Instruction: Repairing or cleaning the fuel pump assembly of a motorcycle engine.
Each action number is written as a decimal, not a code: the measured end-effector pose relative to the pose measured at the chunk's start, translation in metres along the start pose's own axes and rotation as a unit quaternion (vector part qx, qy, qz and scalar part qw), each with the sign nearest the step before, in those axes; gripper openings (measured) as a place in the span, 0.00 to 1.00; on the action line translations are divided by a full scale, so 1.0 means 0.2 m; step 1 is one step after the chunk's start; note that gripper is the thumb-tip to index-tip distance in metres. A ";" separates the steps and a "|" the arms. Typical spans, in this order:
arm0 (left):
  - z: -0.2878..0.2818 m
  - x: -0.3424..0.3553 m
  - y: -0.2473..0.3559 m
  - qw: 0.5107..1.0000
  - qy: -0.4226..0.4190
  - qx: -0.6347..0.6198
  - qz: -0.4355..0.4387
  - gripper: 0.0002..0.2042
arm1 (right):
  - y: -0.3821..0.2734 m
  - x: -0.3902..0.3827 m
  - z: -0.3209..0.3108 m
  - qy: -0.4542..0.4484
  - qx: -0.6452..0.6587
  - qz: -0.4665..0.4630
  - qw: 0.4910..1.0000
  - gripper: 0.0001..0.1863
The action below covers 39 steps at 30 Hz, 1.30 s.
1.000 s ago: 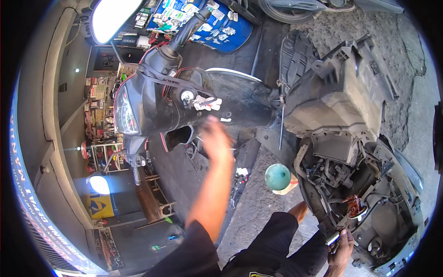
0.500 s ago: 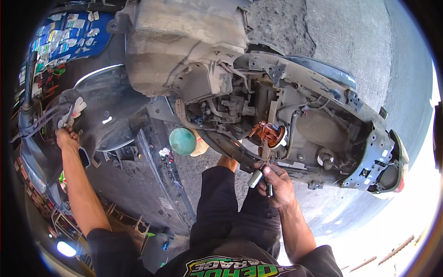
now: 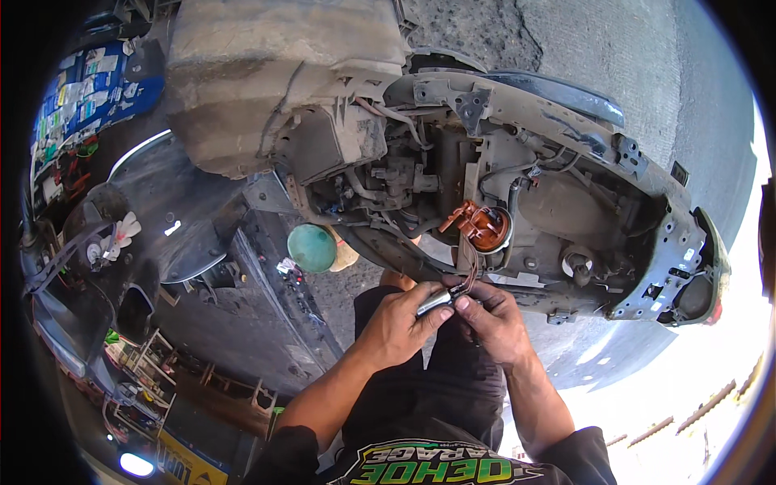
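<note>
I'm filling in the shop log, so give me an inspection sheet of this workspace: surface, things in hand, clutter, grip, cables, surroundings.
Surface: grey ground, rough and cracked in places.
Things in hand: silver cylinder, held between the hands; orange part just above them, at the exposed scooter frame.
Clutter: round green container beside the frame; small items near it, too blurred to name.
Grip: left hand closed on the cylinder; right hand closed at the wires' lower end.
Cables: thin brown wires hang from the orange part to the hands.
Surroundings: blue, label-covered drum, upper left.
</note>
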<state>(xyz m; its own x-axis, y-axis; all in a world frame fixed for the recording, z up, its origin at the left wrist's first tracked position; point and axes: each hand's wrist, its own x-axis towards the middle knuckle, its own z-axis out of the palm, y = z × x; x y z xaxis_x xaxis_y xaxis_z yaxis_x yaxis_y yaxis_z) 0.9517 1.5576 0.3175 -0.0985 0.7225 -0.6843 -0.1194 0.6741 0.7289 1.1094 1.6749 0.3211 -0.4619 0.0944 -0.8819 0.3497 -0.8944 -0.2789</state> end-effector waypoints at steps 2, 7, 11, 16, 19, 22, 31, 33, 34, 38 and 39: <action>0.00 0.04 0.01 0.998 0.018 0.046 0.036 0.19 | -0.05 -0.04 -0.07 0.068 -0.199 -0.112 0.971 0.16; -0.08 0.06 0.02 0.991 -0.008 0.097 0.092 0.19 | -0.30 -0.03 -0.03 0.049 -0.435 -0.293 0.850 0.14; -0.13 0.12 0.03 0.997 -0.043 0.005 0.071 0.20 | -0.32 0.04 -0.06 -0.032 -0.542 -0.257 0.800 0.11; -0.02 0.18 -0.08 0.927 0.025 -0.373 0.025 0.19 | -0.29 0.06 -0.04 -0.035 -0.484 -0.239 0.841 0.11; 0.09 0.22 -0.15 0.922 0.111 -0.367 0.058 0.22 | -0.25 0.07 -0.02 -0.019 -0.426 -0.225 0.876 0.10; 0.19 0.31 -0.13 0.921 0.167 -0.344 0.076 0.26 | -0.21 0.09 -0.03 -0.006 -0.343 -0.188 0.920 0.10; 0.20 0.36 -0.04 0.893 0.162 -0.420 0.017 0.27 | -0.24 0.12 -0.03 0.017 -0.321 -0.172 0.931 0.11; 0.21 0.37 -0.04 0.882 0.183 -0.433 0.030 0.27 | -0.23 0.13 -0.02 0.031 -0.289 -0.156 0.944 0.12; 0.21 0.38 -0.04 0.870 0.203 -0.447 0.044 0.28 | -0.23 0.12 -0.01 0.031 -0.288 -0.156 0.944 0.12; 0.22 0.41 -0.05 0.873 0.222 -0.429 0.064 0.29 | -0.27 0.10 0.02 0.035 -0.349 -0.146 0.925 0.12; 0.21 0.42 -0.08 0.886 0.194 -0.408 0.104 0.28 | -0.27 0.10 0.02 0.031 -0.348 -0.141 0.926 0.12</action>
<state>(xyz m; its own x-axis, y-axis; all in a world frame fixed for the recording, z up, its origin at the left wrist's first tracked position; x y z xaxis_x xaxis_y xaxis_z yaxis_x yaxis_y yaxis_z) 0.9868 1.6139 0.2492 -0.5148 0.6045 -0.6079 -0.7186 0.0824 0.6905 1.0778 1.7232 0.3191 -0.5744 0.3260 -0.7509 0.6726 -0.3348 -0.6599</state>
